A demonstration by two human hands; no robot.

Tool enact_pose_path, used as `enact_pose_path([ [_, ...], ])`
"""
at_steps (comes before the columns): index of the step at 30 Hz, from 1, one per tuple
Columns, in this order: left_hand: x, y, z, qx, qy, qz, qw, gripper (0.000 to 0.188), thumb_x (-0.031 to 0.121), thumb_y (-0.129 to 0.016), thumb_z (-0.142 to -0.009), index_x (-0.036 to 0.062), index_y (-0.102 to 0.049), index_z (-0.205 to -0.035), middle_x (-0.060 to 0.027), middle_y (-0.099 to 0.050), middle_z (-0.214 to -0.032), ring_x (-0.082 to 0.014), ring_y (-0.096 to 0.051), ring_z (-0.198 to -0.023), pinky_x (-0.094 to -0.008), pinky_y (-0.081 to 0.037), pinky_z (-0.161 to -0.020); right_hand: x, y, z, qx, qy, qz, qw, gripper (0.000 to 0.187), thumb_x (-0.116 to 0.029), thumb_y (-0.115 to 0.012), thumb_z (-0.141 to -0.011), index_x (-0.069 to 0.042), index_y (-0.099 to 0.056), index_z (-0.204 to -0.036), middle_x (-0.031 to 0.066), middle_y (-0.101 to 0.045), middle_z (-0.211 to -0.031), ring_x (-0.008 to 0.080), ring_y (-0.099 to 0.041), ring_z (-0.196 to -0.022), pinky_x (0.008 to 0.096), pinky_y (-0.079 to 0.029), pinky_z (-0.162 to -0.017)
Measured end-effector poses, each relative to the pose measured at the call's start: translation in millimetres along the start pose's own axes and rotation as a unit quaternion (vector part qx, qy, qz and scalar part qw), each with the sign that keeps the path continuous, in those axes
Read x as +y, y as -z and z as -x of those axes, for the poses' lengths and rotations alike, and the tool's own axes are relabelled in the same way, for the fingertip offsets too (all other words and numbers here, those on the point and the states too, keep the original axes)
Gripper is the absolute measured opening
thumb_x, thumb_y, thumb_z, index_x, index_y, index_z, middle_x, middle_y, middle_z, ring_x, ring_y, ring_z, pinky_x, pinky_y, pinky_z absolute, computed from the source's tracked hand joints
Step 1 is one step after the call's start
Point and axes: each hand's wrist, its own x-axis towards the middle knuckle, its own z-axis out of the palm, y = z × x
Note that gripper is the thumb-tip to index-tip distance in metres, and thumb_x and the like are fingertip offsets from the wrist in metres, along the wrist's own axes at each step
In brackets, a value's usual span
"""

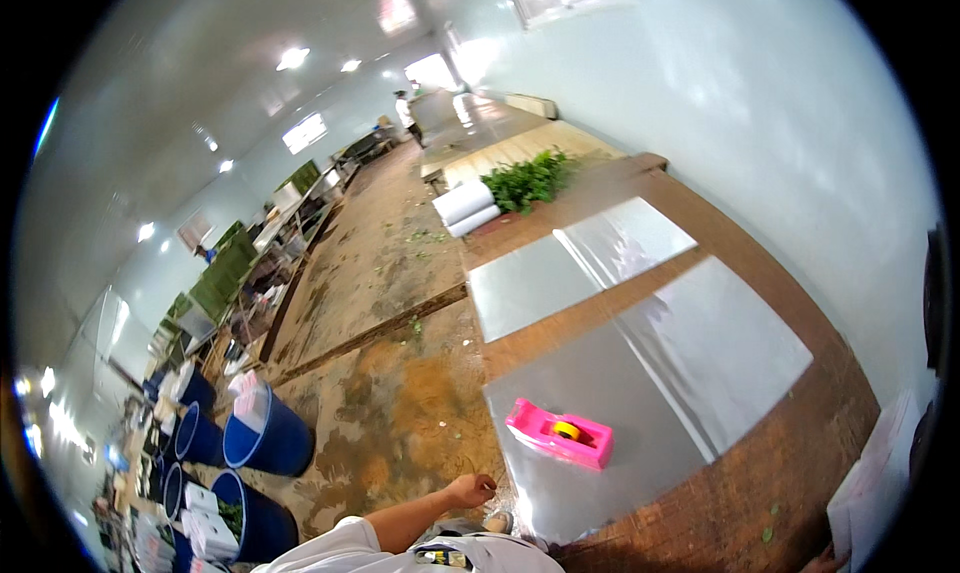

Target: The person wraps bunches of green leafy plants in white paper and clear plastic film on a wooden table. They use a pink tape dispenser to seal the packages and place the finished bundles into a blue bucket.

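My left hand (pixel 472 489) hangs low beside the table's left edge, over the floor. Its fingers are loosely curled in, and I see nothing in them. At the lower right rim only part of my right hand (pixel 824 562) shows, gripping the lower edge of a white, pink-tinted packet of sheets (pixel 872 488). A pink tape dispenser (pixel 560 434) with a yellow core rests on the nearer stack of silvery plastic sheets (pixel 590 378). Beyond that lies a second sheet stack (pixel 535 283), also shiny and folded or overlapped along a middle strip.
Farther along the brown table (pixel 830 403) lie white rolls (pixel 464 205) and leafy green stems (pixel 527 181). Several blue buckets (pixel 268 438) stand on the wet floor at left, some holding white packages. A person (pixel 405 113) stands far back near the tables.
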Motion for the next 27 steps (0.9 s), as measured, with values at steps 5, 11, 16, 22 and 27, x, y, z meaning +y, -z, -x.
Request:
enact_pose_path([
  [5,-42,-9,-26,0.040,-0.048,0.009,0.998,0.037,0.036,-0.060,-0.082,0.0092,-0.068,-0.106,-0.0168,-0.069,-0.097,-0.0332,-0.067,-0.090,-0.0398,-0.052,-0.080,-38,41,38,-0.032,0.158,0.009,0.987,0.049,-0.028,-0.068,-0.088,0.003,-0.050,-0.121,0.0199,-0.059,-0.107,0.0302,-0.058,-0.087,0.0413,-0.052,-0.079],
  [11,-77,18,-29,0.074,-0.011,0.119,0.990,0.034,0.030,-0.060,-0.083,0.0065,-0.068,-0.107,-0.0154,-0.071,-0.088,-0.0254,-0.069,-0.080,-0.0359,-0.054,-0.075,-128,37,154,-0.150,0.093,0.018,0.984,0.049,-0.028,-0.068,-0.087,0.004,-0.052,-0.119,0.0184,-0.061,-0.104,0.0284,-0.059,-0.085,0.0410,-0.052,-0.078],
  [16,-60,66,-51,0.077,-0.040,0.304,0.949,0.023,0.018,-0.058,-0.085,0.0021,-0.066,-0.099,-0.0074,-0.067,-0.077,-0.0144,-0.065,-0.066,-0.0292,-0.052,-0.064,-211,5,285,-0.296,-0.004,-0.025,0.955,0.047,-0.028,-0.065,-0.089,0.003,-0.051,-0.121,0.0176,-0.061,-0.106,0.0279,-0.059,-0.089,0.0406,-0.052,-0.080],
  [22,-12,136,-78,0.054,-0.190,0.414,0.888,0.022,0.019,-0.059,-0.089,0.0007,-0.063,-0.100,-0.0037,-0.064,-0.081,-0.0125,-0.063,-0.069,-0.0276,-0.051,-0.062,-279,-35,435,-0.484,-0.164,-0.099,0.854,0.045,-0.027,-0.062,-0.091,0.002,-0.051,-0.124,0.0167,-0.061,-0.109,0.0273,-0.060,-0.094,0.0402,-0.051,-0.083],
  [27,-2,199,-58,-0.032,-0.233,0.526,0.817,0.030,0.027,-0.060,-0.093,0.0043,-0.060,-0.112,-0.0022,-0.065,-0.095,-0.0135,-0.064,-0.080,-0.0279,-0.051,-0.068,-317,-69,546,-0.544,-0.322,-0.197,0.749,0.044,-0.027,-0.058,-0.093,0.001,-0.051,-0.125,0.0159,-0.062,-0.111,0.0268,-0.060,-0.098,0.0398,-0.051,-0.085],
])
